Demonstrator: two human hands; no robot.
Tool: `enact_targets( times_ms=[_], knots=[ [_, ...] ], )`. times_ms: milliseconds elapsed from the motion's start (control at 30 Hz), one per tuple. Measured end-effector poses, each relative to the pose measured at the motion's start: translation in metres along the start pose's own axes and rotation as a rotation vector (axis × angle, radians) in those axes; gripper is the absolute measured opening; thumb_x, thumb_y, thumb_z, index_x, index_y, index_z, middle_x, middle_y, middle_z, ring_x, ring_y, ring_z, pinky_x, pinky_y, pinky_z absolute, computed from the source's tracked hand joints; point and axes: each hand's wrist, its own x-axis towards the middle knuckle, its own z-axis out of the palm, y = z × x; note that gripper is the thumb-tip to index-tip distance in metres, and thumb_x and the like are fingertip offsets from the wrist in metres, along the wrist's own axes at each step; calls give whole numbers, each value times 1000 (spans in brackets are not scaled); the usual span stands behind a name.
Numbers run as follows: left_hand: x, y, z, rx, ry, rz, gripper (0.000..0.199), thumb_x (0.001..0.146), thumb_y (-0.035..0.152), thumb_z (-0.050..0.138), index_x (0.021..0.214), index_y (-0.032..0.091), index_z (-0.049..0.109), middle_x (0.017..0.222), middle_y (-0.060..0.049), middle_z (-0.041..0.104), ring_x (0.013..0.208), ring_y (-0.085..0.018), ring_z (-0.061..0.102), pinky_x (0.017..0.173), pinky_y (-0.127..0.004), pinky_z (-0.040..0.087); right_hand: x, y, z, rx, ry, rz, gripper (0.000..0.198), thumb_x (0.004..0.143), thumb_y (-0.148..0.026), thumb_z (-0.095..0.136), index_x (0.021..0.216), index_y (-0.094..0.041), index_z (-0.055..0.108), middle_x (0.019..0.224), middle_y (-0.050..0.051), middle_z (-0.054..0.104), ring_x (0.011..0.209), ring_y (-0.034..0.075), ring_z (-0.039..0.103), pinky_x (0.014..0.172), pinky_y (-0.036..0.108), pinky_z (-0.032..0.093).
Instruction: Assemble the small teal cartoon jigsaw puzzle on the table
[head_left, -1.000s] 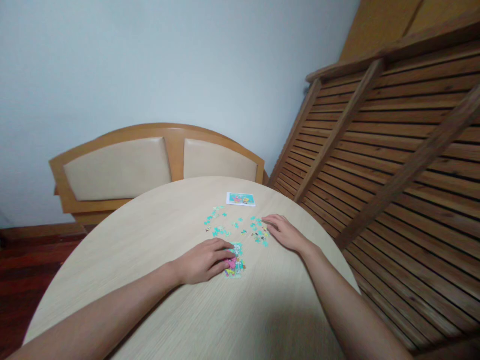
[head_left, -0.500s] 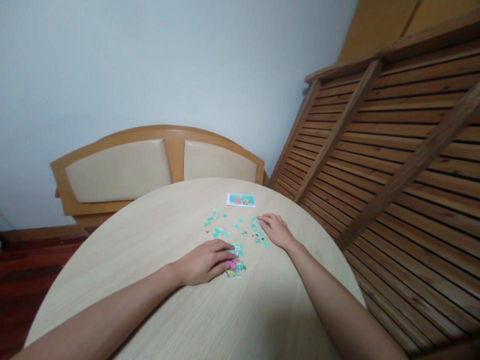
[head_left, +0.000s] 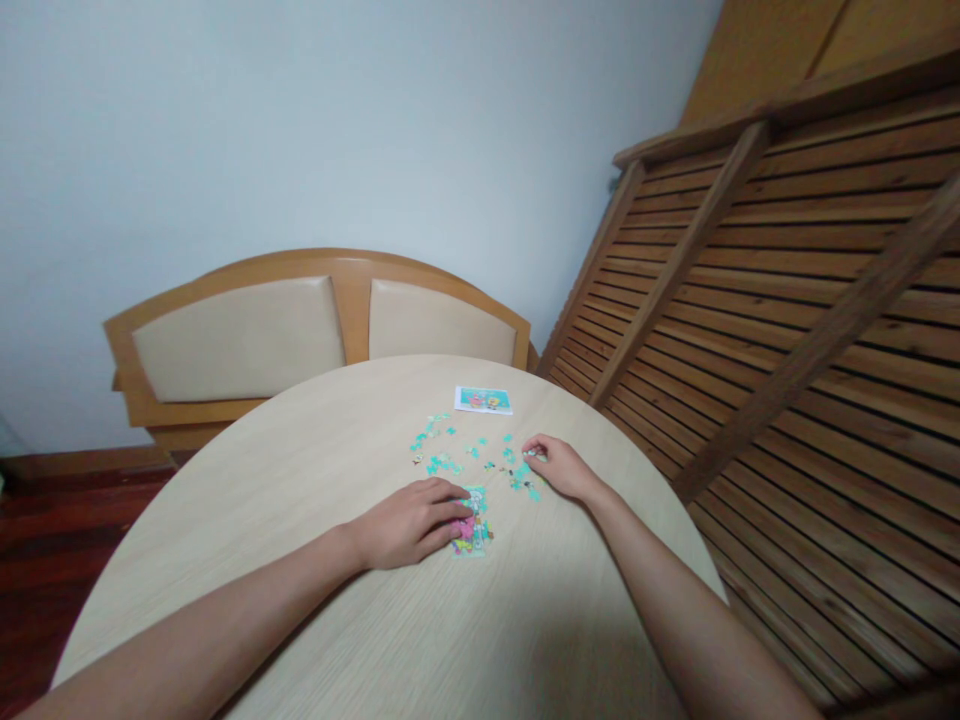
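Note:
My left hand (head_left: 415,524) lies flat with fingers stretched out, its fingertips resting on the left side of a partly assembled jigsaw puzzle (head_left: 477,540). Pink, yellow and turquoise parts of the puzzle show beside the fingers; the rest is hidden under them. Farther right, my right hand (head_left: 561,467) is closed in a pinch on a small pale puzzle piece (head_left: 532,454). Just left of that hand lies a group of loose turquoise and dark puzzle pieces (head_left: 518,477).
More loose pieces (head_left: 442,464) are scattered beyond my left hand. A picture card (head_left: 484,400) with two cartoon figures lies at the far side of the round wooden table (head_left: 300,440). Behind the table is a padded headboard (head_left: 240,340); slatted wood (head_left: 750,330) leans on the right.
My right hand has drawn its fingers together into a pinch on a piece and shifted slightly right. My left hand has stayed on the puzzle.

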Motion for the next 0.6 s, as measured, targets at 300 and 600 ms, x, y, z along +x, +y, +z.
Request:
enact_targets(
  times_ms=[300,600],
  knots=[
    [1,1,-2,-1,-5,-5,34,105,37,41,126,21,63,125,-11,63,118,-23,58,105,-38,45,0,11,-12,-11,79,126,18,83,-28,59,88,-16,72,88,8,73,82,21,66,78,31,50],
    [0,0,0,-6,7,3,35,105,37,40,126,21,63,125,-11,63,118,-24,58,104,-38,45,-6,5,-15,-164,-33,-28,24,81,-31,67,103,-24,76,114,8,70,108,25,62,100,40,44]
  ],
)
